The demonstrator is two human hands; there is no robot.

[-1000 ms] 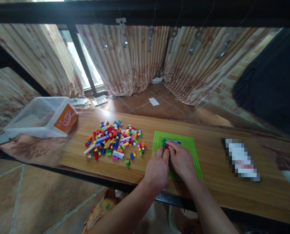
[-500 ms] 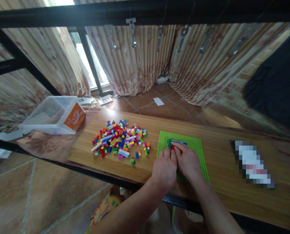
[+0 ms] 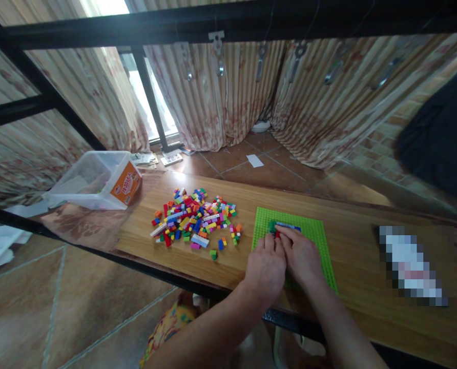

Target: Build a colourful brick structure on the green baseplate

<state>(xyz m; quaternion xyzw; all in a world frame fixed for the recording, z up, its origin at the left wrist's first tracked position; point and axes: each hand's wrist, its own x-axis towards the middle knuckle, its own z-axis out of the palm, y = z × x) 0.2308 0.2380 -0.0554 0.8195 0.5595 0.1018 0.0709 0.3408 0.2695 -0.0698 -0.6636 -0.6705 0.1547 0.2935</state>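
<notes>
A lime-green studded baseplate [image 3: 313, 229] lies on the wooden board, and both of my hands are over it. Near its far side, a dark green toy brick [image 3: 271, 225] and a row of blue toy bricks [image 3: 296, 228] are attached. A small red toy brick [image 3: 277, 234] shows at my fingertips. My left hand [image 3: 267, 264] is closed, fingers curled down beside the red brick; what its fingertips hold is hidden. Touching it, my right hand [image 3: 302, 254] is closed too, its index fingertip and thumb at the red brick, next to the dark green one.
A loose heap of colourful toy bricks [image 3: 198, 218] covers part of the wooden board [image 3: 221, 271] to the left. Beyond it stands a clear plastic bin [image 3: 78, 200] with an orange label. A blurred-out packet [image 3: 409, 266] lies right. A black metal bar [image 3: 251, 23] crosses overhead.
The view has shifted slightly, so everything sits a little further right. My hands stay at the same spot on the baseplate, with almost no change in the fingers.
</notes>
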